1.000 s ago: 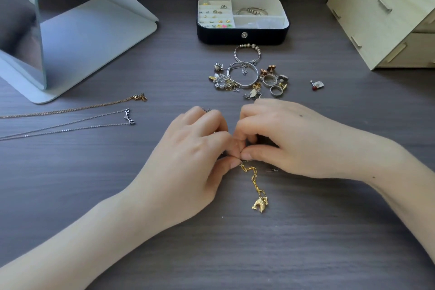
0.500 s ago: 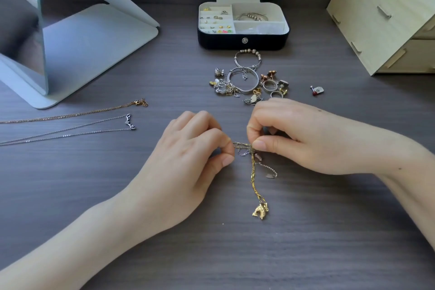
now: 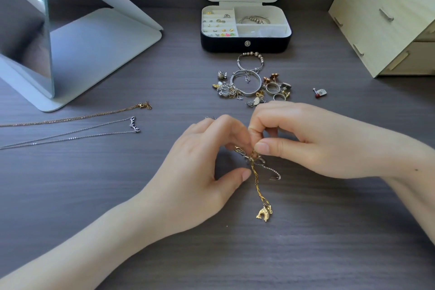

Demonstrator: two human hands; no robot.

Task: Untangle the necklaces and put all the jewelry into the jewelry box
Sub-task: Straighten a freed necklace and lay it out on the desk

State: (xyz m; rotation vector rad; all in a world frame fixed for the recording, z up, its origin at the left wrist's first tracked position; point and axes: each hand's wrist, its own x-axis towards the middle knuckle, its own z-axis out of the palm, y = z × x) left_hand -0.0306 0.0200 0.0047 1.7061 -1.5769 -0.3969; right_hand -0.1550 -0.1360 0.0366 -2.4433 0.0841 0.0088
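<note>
Head cam, only view there is, so here goes.

Progress imo: maybe halfway, prob less. The jewelry box sits open at the back of the desk. Its small left slots already have studs and rings in them, and a beaded bangle lies in the back right compartment. The lid holds a few earrings too.

Untangling is partly done. A rose-gold necklace and a silver necklace lie stretched out side by side on the left, apart from each other, but neither is in the box yet.

Current step is the tangle, mid-desk btw the hands. The right hand pinches it w/ thumb and forefinger. The left hand has its fingers curled onto the tangle's left end, thumb sticking out free of it. A gold chain hangs out of the knot toward the camera, pendant resting on the desk. A thin silver chain trails off to the right, so at least two pieces are knotted together.

Left to do: finish this knot, box the necklaces, then the loose pile of bangles, rings and charms just in front of the box, plus a red stud off on its own. Lots left tbh.
</note>
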